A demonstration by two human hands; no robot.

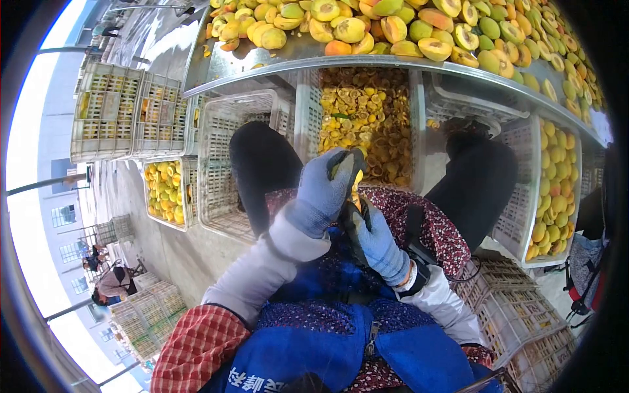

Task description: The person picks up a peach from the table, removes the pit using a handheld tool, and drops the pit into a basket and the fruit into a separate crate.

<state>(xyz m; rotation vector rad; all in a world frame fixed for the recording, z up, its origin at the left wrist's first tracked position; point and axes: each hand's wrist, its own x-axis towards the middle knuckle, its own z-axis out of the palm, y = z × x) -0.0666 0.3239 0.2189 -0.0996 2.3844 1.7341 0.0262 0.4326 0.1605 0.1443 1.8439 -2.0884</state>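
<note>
Both my hands wear blue-grey knitted gloves with dark palms and meet in front of my lap. My left hand (322, 183) is closed round a yellow-green peach (336, 171), mostly hidden by the fingers. A yellow-orange piece of flesh (356, 190) shows between the two hands. Just below it, my right hand (380, 242) is closed with the thumb up, close against the left; what it grips is hidden. Beyond the hands, between my knees, stands a crate (417, 131) of yellow peach scraps and brown pieces.
Many halved peaches (432, 47) lie on a metal table (262, 72) ahead. By my left knee stands a white crate (216, 131); a crate of peaches (164, 190) is farther left. Another peach-filled crate (534, 190) is at right. Stacked crates (105, 111) and people (114, 285) appear at left.
</note>
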